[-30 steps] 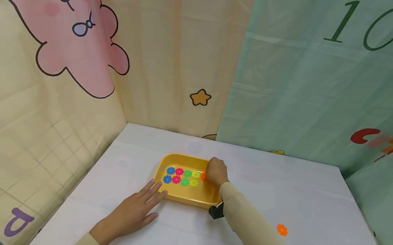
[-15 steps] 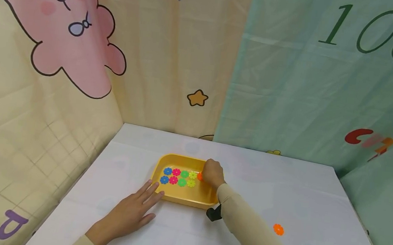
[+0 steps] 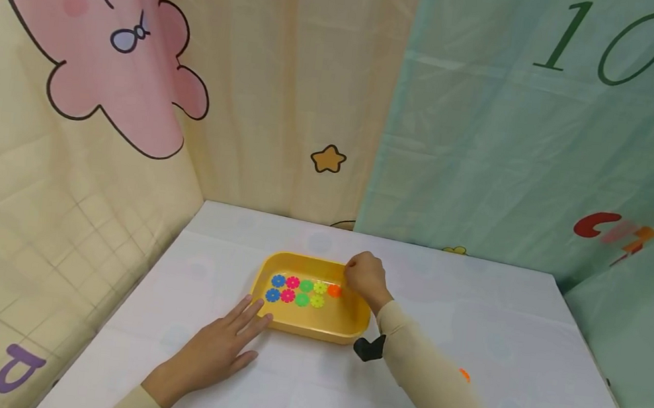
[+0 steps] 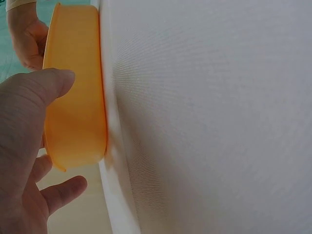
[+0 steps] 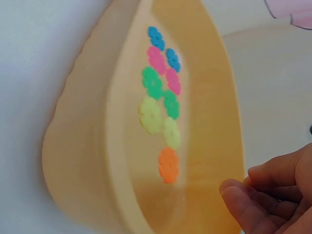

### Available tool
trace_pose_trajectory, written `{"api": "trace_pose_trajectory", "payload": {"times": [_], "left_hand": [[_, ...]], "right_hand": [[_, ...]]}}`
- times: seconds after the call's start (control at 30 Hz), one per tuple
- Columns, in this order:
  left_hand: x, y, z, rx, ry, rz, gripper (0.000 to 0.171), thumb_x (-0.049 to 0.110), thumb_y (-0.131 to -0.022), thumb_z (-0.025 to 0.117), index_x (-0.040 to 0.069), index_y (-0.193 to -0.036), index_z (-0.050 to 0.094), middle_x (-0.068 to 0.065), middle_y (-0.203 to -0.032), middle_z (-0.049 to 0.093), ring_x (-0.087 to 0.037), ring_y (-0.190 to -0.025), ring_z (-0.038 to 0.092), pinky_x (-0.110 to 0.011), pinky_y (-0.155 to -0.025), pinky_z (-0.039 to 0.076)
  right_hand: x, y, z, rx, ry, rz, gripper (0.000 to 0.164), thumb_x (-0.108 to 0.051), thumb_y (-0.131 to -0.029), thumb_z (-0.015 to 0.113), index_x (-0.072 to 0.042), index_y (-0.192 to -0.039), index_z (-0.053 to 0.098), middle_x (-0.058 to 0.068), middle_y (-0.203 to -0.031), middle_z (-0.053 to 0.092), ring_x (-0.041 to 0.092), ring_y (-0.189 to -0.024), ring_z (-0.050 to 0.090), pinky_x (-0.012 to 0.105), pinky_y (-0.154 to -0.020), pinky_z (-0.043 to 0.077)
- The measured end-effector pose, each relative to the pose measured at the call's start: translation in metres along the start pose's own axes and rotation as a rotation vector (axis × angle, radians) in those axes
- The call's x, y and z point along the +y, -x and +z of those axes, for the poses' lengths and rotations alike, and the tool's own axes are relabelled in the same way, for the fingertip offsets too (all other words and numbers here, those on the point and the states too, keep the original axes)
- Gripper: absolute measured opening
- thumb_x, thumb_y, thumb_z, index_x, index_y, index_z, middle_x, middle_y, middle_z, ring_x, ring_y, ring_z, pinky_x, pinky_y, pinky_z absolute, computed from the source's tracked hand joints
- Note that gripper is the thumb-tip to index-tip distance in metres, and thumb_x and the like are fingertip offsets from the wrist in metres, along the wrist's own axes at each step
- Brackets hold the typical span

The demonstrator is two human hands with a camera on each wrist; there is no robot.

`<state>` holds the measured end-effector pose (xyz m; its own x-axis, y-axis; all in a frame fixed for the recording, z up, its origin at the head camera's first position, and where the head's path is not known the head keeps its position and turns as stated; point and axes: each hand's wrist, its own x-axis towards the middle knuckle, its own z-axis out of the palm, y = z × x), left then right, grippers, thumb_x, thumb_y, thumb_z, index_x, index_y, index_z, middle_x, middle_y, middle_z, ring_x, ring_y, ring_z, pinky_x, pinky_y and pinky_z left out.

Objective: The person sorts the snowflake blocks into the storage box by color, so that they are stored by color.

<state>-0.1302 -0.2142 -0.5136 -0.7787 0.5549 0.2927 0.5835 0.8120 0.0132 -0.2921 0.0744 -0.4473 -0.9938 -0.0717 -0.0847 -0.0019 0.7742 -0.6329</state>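
Observation:
A yellow tray (image 3: 314, 328) stands on the white table, holding small flower-shaped discs in two rows. Blue (image 3: 278, 281), pink (image 3: 292, 283), green (image 3: 306, 285) and yellow discs (image 3: 320, 288) lie in pairs, with one orange disc (image 3: 334, 290) at the right end of the back row. Spread fingers of my left hand (image 3: 216, 350) rest at the tray's near left corner. Over the back right rim hovers my right hand (image 3: 368, 277); the right wrist view shows its fingers (image 5: 234, 200) loosely bent, with nothing between them.
Another orange disc (image 3: 465, 375) lies on the table at the right, partly hidden by my right sleeve (image 3: 434, 381). Printed curtains (image 3: 488, 148) stand behind and beside the table (image 3: 284, 386).
My right hand has let go of the orange disc in the tray and risen toward the back right rim, leaving that disc in plain view. The left hand stays at the corner.

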Motion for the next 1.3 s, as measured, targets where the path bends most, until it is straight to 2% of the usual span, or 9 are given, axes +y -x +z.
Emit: {"api": "trace_pose_trajectory", "payload": {"times": [0.23, 0.43, 0.67, 0.97, 1.3], "left_hand": [[0.001, -0.001, -0.002, -0.009, 0.002, -0.01, 0.071, 0.039, -0.091, 0.076, 0.015, -0.152, 0.049, -0.015, -0.16, 0.042, -0.038, -0.15, 0.034, -0.05, -0.087, 0.059], [0.001, -0.001, -0.002, -0.003, -0.01, -0.014, 0.071, 0.039, -0.09, 0.076, 0.015, -0.151, 0.05, -0.016, -0.159, 0.043, -0.039, -0.149, 0.035, -0.049, -0.089, 0.059], [0.002, -0.002, 0.0, 0.004, -0.008, -0.019, 0.071, 0.039, -0.09, 0.077, 0.015, -0.151, 0.05, -0.015, -0.159, 0.043, -0.038, -0.149, 0.035, -0.052, -0.086, 0.059], [0.004, -0.004, 0.002, 0.029, -0.023, -0.015, 0.069, 0.038, -0.089, 0.077, 0.015, -0.15, 0.052, -0.016, -0.157, 0.045, -0.038, -0.148, 0.037, -0.049, -0.086, 0.059], [0.004, -0.002, 0.0, 0.071, -0.035, -0.015, 0.072, 0.036, -0.085, 0.082, 0.014, -0.148, 0.054, -0.016, -0.155, 0.047, -0.039, -0.146, 0.04, -0.049, -0.083, 0.06]], "right_hand": [[0.015, 0.012, -0.037, -0.022, -0.189, 0.076, 0.014, -0.008, -0.094, 0.066, 0.001, -0.099, 0.075, 0.011, -0.081, 0.069, 0.022, -0.069, 0.065, 0.029, -0.068, 0.061], [0.031, 0.024, -0.068, -0.022, -0.22, 0.052, 0.014, -0.01, -0.094, 0.065, -0.001, -0.101, 0.074, 0.012, -0.085, 0.07, 0.021, -0.072, 0.066, 0.03, -0.071, 0.062], [0.06, 0.037, -0.099, -0.034, -0.216, 0.039, 0.019, -0.011, -0.096, 0.064, 0.002, -0.107, 0.072, 0.014, -0.093, 0.071, 0.019, -0.076, 0.067, 0.031, -0.072, 0.062], [0.094, 0.052, -0.12, -0.024, -0.235, 0.07, 0.022, -0.009, -0.096, 0.064, 0.007, -0.11, 0.07, 0.014, -0.092, 0.071, 0.016, -0.074, 0.067, 0.03, -0.068, 0.061], [0.126, 0.065, -0.125, -0.021, -0.25, 0.142, 0.026, -0.009, -0.096, 0.065, 0.009, -0.114, 0.067, 0.018, -0.096, 0.07, 0.017, -0.073, 0.066, 0.029, -0.067, 0.06]]}}
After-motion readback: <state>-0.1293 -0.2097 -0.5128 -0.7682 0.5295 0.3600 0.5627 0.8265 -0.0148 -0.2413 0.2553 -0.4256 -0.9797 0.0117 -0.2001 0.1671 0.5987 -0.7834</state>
